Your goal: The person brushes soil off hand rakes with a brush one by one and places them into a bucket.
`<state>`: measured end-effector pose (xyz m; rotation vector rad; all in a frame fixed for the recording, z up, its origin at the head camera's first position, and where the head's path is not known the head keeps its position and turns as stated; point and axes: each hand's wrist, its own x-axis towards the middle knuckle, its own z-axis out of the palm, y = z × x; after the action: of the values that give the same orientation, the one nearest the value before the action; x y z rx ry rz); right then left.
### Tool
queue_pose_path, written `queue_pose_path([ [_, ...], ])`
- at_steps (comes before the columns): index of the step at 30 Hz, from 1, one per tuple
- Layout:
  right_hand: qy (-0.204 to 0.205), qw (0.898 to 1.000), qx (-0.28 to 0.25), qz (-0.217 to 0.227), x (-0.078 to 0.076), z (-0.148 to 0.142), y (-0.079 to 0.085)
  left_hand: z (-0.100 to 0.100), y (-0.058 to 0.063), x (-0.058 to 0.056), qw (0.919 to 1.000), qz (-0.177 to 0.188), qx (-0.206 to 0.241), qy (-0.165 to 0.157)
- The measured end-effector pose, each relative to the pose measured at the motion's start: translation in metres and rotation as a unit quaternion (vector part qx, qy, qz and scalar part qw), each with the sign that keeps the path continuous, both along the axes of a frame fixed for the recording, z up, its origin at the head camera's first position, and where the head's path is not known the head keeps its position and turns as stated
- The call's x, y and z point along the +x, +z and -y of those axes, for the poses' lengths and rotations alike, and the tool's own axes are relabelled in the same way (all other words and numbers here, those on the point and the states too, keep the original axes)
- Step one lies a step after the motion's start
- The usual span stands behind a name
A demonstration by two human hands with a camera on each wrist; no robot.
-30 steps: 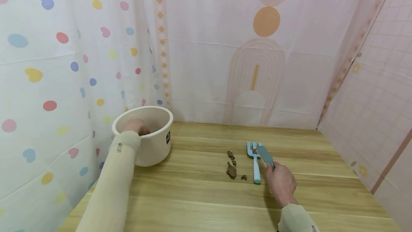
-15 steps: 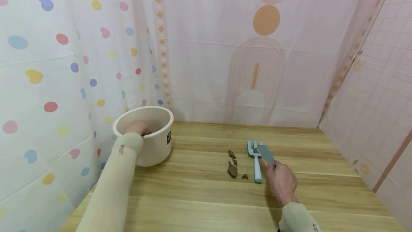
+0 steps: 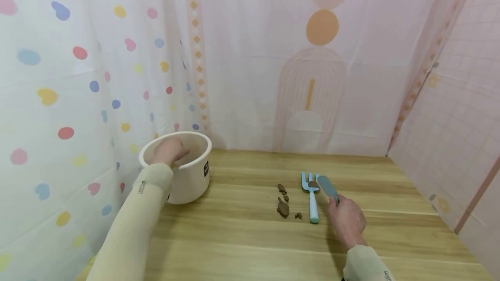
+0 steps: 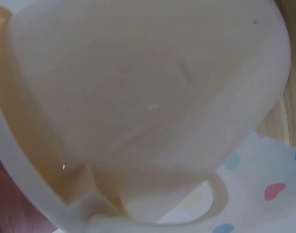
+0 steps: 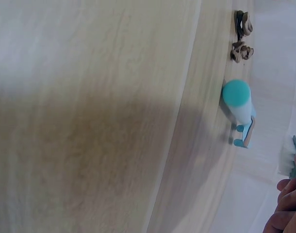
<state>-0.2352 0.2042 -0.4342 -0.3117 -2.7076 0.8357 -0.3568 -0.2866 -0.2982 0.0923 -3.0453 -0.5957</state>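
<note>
My left hand reaches over the near rim of a white bucket, fingers bent; whatever they may hold is hidden. In the left wrist view the bucket's pale wall fills most of the picture. My right hand grips a grey-blue flat-bladed tool, like a small trowel, tilted toward a light-blue hand fork. The fork lies on the table, a brown lump at its tines. In the right wrist view my fingers are at the right edge, with the fork's teal handle end nearby.
Several brown, clay-like lumps lie on the wooden table left of the fork. A dotted curtain hangs close behind and left of the bucket, and a pale patterned curtain closes off the back.
My left hand has risen inside the bucket, so more of its fingers show. The right hand and its tool have shifted slightly right, away from the fork's tines.
</note>
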Motion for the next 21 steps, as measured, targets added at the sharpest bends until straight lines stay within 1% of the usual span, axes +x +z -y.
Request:
queue_pose_path([
  [2,0.002,1.0,0.003,-0.005,-0.001,-0.001,-0.001,0.0,-0.003,-0.002,0.9988,-0.047,-0.014,0.0],
  [4,0.005,1.0,0.003,-0.007,-0.001,-0.003,-0.002,-0.002,-0.004,-0.002,0.9964,-0.081,-0.023,0.007],
  [7,0.004,1.0,0.002,-0.005,-0.001,-0.005,-0.003,-0.013,-0.003,-0.001,0.9946,-0.101,-0.023,0.004],
  [9,0.002,1.0,0.002,0.003,-0.001,-0.007,-0.004,-0.026,-0.001,0.001,0.9941,-0.107,-0.02,0.001],
  [12,-0.001,1.0,0.003,0.007,-0.002,-0.008,-0.004,-0.047,-0.003,0.003,0.9888,-0.146,-0.03,-0.012],
  [14,-0.002,1.0,0.005,0.006,-0.002,-0.009,-0.004,-0.061,-0.004,0.004,0.9818,-0.182,-0.05,-0.024],
  [16,-0.002,1.0,0.006,0.004,-0.003,-0.01,-0.004,-0.073,-0.008,0.007,0.9707,-0.227,-0.069,-0.034],
  [18,0.002,1.0,0.005,0.002,-0.003,-0.011,-0.004,-0.085,-0.012,0.01,0.96,-0.265,-0.079,-0.04],
  [20,0.004,1.0,0.003,0.004,-0.003,-0.012,-0.004,-0.096,-0.019,0.013,0.9489,-0.3,-0.085,-0.049],
  [21,0.006,1.0,0.002,0.003,-0.004,-0.012,-0.004,-0.102,-0.022,0.014,0.9445,-0.313,-0.085,-0.052],
])
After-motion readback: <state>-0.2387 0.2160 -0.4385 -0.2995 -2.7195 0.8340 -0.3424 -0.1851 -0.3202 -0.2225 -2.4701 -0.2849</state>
